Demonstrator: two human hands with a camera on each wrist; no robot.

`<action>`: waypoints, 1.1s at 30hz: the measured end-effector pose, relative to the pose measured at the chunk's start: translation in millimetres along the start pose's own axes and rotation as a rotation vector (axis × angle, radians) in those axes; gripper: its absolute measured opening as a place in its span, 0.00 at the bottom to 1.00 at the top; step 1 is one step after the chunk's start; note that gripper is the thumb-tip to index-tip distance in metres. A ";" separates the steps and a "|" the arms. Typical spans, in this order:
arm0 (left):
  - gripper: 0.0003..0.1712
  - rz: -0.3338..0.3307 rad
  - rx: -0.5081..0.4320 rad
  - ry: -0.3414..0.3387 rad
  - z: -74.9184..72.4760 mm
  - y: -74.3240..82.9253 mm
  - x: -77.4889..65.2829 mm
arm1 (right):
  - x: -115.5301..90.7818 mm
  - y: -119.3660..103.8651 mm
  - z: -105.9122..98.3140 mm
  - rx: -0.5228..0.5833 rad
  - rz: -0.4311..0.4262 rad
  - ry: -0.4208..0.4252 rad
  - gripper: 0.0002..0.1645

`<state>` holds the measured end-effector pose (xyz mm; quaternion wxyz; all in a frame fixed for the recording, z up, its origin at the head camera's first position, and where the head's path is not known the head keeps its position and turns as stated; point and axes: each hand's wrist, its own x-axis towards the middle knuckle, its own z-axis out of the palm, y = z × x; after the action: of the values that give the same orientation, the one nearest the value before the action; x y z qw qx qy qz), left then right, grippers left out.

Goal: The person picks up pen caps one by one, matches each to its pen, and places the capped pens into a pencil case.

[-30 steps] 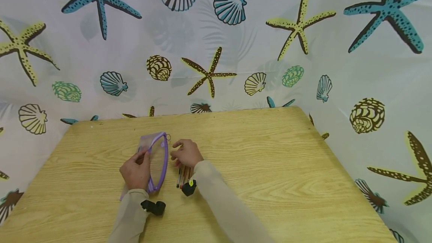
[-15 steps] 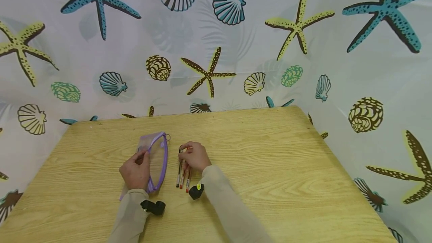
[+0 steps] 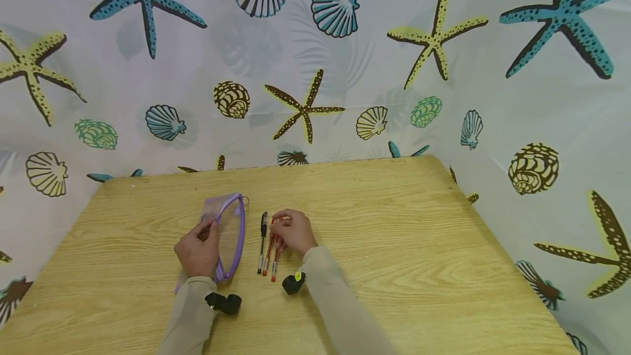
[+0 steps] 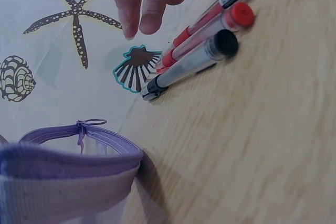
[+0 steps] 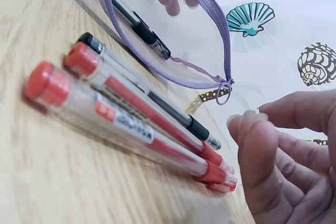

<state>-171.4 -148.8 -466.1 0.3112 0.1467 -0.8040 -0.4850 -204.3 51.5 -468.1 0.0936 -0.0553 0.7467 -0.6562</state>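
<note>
My left hand point(image 3: 199, 251) pinches the edge of a clear zip pencil pouch point(image 3: 241, 242) with purple trim, its mouth held open toward the right. Inside it a black pen point(image 5: 149, 38) shows in the right wrist view. On the table, right of the pouch, a black gel pen point(image 3: 263, 234) lies beside two red gel pens point(image 5: 131, 124), roughly side by side. My right hand point(image 3: 296, 232) hovers at the cap ends of the red pens, thumb and fingers bent with a gap between them and nothing held. It partly hides those caps in the head view.
The pouch's zip ring point(image 3: 246, 200) sticks out at its far end. Everything lies on a wood-grain table point(image 3: 394, 245). A white curtain point(image 3: 335, 59) printed with starfish and shells hangs behind the table's far and right edges. Each wrist carries a small black camera point(image 3: 293, 284).
My right hand has moved right, from beside the pouch mouth, past the black pen, to the red pens. The black pen is now uncovered. My left hand and the pouch stay put.
</note>
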 end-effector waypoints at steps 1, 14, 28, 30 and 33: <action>0.11 0.002 -0.001 0.000 -0.1 0.0 0.0 | -0.3 0.9 -0.8 0.004 0.003 0.005 0.18; 0.11 0.016 -0.011 0.001 -1.2 0.7 -0.2 | -6.0 3.6 -8.7 0.017 0.001 0.040 0.15; 0.10 0.015 0.007 0.007 -0.9 1.3 -1.5 | -10.0 11.4 -9.7 0.031 0.069 0.088 0.18; 0.10 0.014 0.008 0.007 -0.6 1.2 -1.4 | -10.2 11.9 -9.4 0.039 0.078 0.092 0.18; 0.10 0.014 0.010 0.006 -0.1 1.0 -1.2 | -10.1 11.9 -8.6 0.040 0.091 0.099 0.18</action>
<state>-170.3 -147.8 -465.5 0.3163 0.1442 -0.8066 -0.4782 -195.8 63.5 -478.1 0.0875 0.0129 0.7388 -0.6681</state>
